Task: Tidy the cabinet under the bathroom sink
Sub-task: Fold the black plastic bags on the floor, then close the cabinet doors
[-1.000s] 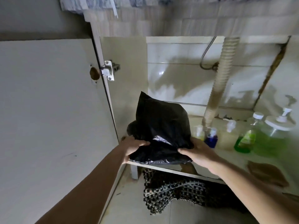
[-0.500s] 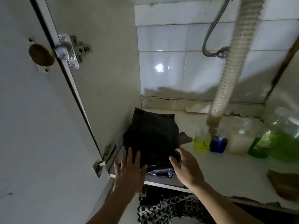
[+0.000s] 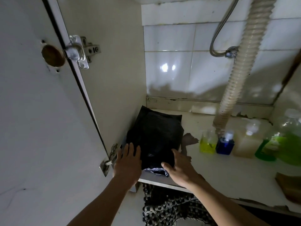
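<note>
A black plastic bag (image 3: 154,137) lies flat on the cabinet floor (image 3: 228,170) in the left front corner, close against the left side wall (image 3: 114,79), with a crumpled shiny edge sticking out at the front lip. The left hand (image 3: 127,162) rests on the bag's near left corner with its fingers straight and spread, so its grip is released. The right hand (image 3: 178,165) lies on the bag's near right edge, fingers extended and thumb laid along the front, pressing rather than clasping. To the right of the bag stand a small yellow bottle (image 3: 207,144), a blue bottle (image 3: 225,145), a pale pump bottle (image 3: 247,141) and a large green bottle (image 3: 286,141) in a row near the corrugated drain hose (image 3: 241,66). The open cabinet door (image 3: 40,111) hangs at the left on its metal hinge (image 3: 79,50). A woven mat (image 3: 171,207) lies on the bathroom floor below the shelf edge.
</note>
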The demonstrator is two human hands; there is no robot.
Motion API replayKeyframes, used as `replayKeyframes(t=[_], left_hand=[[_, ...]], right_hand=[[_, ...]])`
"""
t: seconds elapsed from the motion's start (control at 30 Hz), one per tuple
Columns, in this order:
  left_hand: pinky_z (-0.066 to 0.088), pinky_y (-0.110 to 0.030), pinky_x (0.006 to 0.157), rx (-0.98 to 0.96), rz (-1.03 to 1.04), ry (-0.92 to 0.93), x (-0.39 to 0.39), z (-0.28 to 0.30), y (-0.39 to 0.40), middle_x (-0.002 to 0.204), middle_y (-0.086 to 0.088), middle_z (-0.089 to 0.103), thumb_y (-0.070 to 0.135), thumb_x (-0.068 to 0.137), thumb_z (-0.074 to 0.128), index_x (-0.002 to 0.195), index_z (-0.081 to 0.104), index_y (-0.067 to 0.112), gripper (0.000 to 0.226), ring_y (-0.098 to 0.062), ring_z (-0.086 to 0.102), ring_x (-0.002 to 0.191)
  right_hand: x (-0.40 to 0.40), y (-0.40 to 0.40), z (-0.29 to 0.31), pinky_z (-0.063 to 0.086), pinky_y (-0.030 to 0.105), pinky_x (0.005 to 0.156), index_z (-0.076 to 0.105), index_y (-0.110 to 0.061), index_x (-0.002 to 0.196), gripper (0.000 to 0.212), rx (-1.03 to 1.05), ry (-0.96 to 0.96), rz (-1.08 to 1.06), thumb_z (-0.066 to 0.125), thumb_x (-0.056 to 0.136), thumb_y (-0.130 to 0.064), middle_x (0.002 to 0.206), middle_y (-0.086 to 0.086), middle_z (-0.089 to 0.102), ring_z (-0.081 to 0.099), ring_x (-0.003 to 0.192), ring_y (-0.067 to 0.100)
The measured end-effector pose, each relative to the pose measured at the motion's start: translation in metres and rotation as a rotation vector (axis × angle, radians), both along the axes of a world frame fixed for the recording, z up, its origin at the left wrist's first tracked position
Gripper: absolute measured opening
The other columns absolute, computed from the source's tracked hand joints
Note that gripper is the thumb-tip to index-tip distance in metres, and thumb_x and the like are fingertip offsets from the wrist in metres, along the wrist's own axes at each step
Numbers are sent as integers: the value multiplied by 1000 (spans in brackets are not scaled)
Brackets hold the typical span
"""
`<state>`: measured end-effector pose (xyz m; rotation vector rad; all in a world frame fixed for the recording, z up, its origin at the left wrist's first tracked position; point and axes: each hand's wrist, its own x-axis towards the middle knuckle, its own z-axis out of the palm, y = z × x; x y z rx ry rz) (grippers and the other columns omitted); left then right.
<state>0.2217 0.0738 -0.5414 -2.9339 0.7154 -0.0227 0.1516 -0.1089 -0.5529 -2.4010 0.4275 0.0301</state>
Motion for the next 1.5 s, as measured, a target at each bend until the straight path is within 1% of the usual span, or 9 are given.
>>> replayKeyframes(t=[0.13,0.27,0.5,0.7,0.97,1.17,1.3,1.4,1.5], left_hand=[[3,-44,120,-79,-33,-22,-17,19,0,160,-12,8,37,103,23,152,9,15,56,-27,3,148],[30,-35,110,-319,-208,-30,-60,36,-7,140,-5,43,34,101,31,136,42,16,41,-22,38,132],[51,-35,84,-316,-367,277,-148,55,-15,111,-3,67,35,96,46,109,63,21,26,-21,62,99],[54,-34,79,-441,-363,248,-179,55,-20,101,-2,70,31,95,51,104,67,17,24,-17,65,86],[53,-37,85,-521,-179,71,-231,48,57,103,1,70,31,96,48,102,67,21,22,-16,64,90],[56,-32,69,-784,-33,-597,-244,126,178,92,2,71,23,87,59,93,71,20,14,-11,55,66],[45,-43,88,-948,105,-1035,-267,165,240,126,-18,52,15,77,67,120,55,5,45,-30,48,112],[36,-53,101,-1141,398,-921,-271,179,271,142,-20,38,24,77,71,139,33,5,75,-35,38,128],[49,-40,88,-1415,434,-438,-257,170,285,125,-5,61,37,79,72,137,40,15,69,-28,59,114]], right_hand=[[-28,0,29,38,29,105,22,-24,148,73,23,-87,-26,51,89,-55,146,4,36,41,131,22],[-86,-1,60,38,12,89,33,-20,141,57,-86,-61,-17,55,93,-41,136,4,46,50,117,15],[-195,7,100,43,21,77,52,-16,128,44,-286,577,342,58,91,-38,114,0,58,50,93,13],[-219,12,79,42,9,57,64,-21,99,14,-176,-170,162,64,88,-30,80,-7,68,60,66,-1],[-234,43,53,41,2,59,66,-14,98,13,-125,-331,184,68,85,-17,86,1,69,62,69,0],[-221,144,146,50,18,75,60,-9,114,29,-189,-657,378,63,89,-24,107,6,68,65,86,10],[-220,209,212,49,34,94,48,-16,129,42,-229,-824,466,56,93,-34,126,4,59,58,110,16],[-222,246,246,45,40,98,38,-18,138,51,-261,-875,498,52,93,-37,134,5,52,53,119,22],[-226,273,268,43,41,100,33,-18,142,55,-288,-871,529,51,94,-37,136,6,50,49,124,24]])
